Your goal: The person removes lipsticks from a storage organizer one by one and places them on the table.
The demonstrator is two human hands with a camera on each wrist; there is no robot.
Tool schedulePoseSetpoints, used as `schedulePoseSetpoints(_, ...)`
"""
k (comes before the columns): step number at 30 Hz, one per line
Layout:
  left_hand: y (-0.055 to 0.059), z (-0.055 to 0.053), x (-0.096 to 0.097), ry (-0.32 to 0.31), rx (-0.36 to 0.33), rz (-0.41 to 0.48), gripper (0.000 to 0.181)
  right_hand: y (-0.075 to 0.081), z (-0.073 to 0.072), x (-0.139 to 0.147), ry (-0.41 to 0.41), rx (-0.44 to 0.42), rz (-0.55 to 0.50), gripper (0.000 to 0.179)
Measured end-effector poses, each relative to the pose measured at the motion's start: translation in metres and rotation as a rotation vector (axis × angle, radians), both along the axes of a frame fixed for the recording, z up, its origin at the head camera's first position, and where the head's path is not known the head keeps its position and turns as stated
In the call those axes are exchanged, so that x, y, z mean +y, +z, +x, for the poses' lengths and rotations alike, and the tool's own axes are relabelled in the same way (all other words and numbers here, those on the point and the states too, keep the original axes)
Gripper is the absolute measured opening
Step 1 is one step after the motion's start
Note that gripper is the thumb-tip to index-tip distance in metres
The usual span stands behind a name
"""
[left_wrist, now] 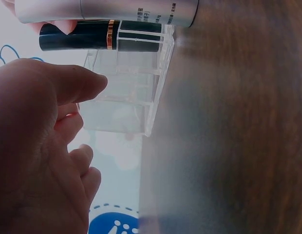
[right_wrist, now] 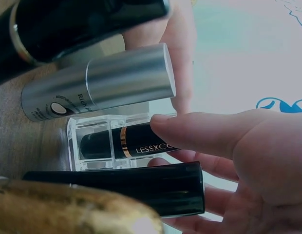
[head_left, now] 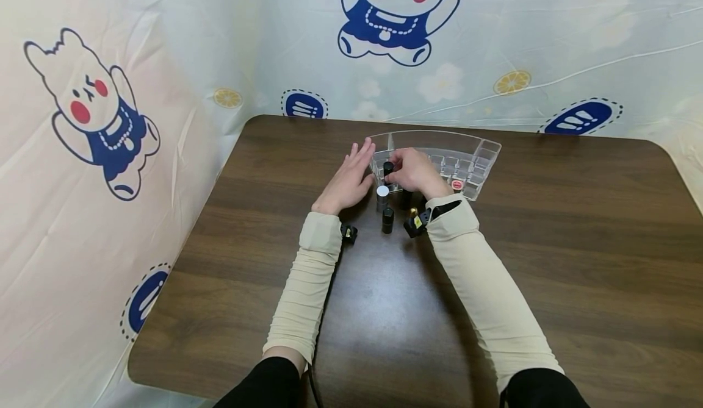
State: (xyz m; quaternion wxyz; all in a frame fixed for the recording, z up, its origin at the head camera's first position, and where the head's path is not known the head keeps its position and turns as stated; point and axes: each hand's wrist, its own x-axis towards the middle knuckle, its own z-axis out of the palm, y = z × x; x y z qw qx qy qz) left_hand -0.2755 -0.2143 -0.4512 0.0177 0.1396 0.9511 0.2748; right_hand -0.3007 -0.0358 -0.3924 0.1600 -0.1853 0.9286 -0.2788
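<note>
My right hand (head_left: 415, 171) pinches a black lipstick tube (head_left: 388, 170) with a gold band. In the right wrist view the lower end of this lipstick (right_wrist: 100, 145) stands inside a front compartment of the clear organizer (head_left: 486, 163), lettering facing the camera. The left hand (head_left: 347, 181) lies along the organizer's left side with fingers extended; the left wrist view shows its thumb (left_wrist: 85, 83) beside the clear wall, holding nothing. Just in front stands a silver tube (head_left: 382, 198), close to the held lipstick.
Nearer me on the brown table (head_left: 247, 286) stands a short black tube (head_left: 387, 220). A gold-topped piece (head_left: 414, 212) and another black tube (right_wrist: 141, 187) are beside the right wrist. A red-topped item (head_left: 457, 185) sits at the organizer's right front. A patterned cloth (head_left: 307, 36) hangs behind.
</note>
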Motion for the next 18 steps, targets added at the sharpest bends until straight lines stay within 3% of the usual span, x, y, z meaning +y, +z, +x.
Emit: schedulePoseSetpoints(18,-0.0003,0.0,-0.0006,-0.007,0.021,-0.021,0.065,0.0084,0.0036,0.0024,-0.028,0.055,-0.036,0.031)
